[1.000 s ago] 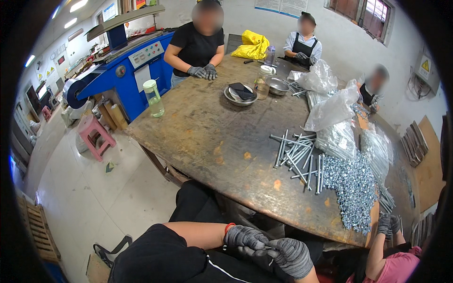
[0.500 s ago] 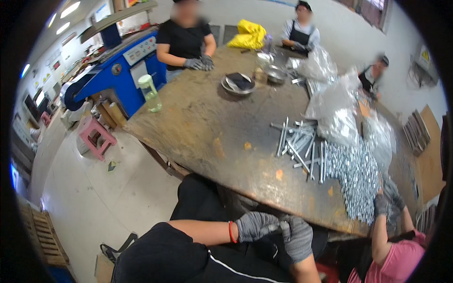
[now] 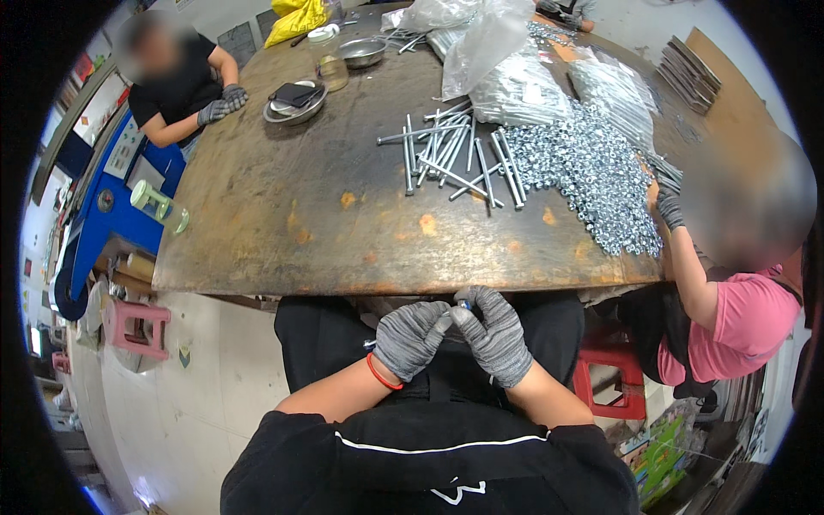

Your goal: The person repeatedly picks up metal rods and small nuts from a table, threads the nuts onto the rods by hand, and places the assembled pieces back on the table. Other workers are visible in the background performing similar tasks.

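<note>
We are pinching a metal piece (image 3: 464,304) (right hand (image 3: 493,336); left hand (image 3: 410,340) curled, contents unclear), with bolts (image 3: 448,153) and nuts (image 3: 592,176) seemingly remaining.

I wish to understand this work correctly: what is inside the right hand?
Partly visible in the gloved right hand is a small shiny piece. The hand covers the rest, so its full shape cannot be seen.

A bottle (image 3: 159,206) is near the left edge of the table (image 3: 283,206), a bowl (image 3: 296,118) with a dark flat item (image 3: 294,93) sits near a jar (image 3: 330,73) and a second bowl (image 3: 360,55), a yellow bag (image 3: 294,21) lies beyond, and off the table are a blue machine (image 3: 107,202), a pink stool (image 3: 118,324) and a red stool (image 3: 605,352).
</note>
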The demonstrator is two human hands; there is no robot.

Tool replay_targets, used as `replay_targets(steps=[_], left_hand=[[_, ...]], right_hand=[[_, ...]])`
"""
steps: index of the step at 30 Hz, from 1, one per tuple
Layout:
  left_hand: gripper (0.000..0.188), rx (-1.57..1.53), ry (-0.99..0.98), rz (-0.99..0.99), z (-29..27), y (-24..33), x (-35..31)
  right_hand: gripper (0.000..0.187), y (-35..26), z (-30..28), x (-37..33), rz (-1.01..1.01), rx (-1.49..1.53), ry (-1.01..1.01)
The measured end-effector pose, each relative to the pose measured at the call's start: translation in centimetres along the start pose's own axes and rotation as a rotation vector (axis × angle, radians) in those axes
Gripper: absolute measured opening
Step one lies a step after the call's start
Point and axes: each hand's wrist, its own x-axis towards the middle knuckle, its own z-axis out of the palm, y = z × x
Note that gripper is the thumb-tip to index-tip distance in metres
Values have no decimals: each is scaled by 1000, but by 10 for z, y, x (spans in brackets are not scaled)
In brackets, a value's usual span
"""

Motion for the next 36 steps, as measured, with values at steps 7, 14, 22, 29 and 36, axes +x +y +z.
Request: replay_targets(steps=[7, 14, 22, 29, 36], left_hand=[[23, -200, 8, 35, 0, -8, -8], [38, -956, -635, -308, -27, 9, 3], [40, -2077, -1218, -438, 26, -23, -24], [26, -2435, -1446, -633, 77, -42, -42], [26, -2358, -1511, -680, 95, -49, -40]], right_hand=[[21, 9, -3, -10, 169, 237, -24], [19, -13, -33, 0, -42, 284, -261], [26, -18, -25, 12, -221, 603, -506], [25, -14, -18, 19, -303, 434, -717], [35, -44, -10, 25, -380, 748, -877]])
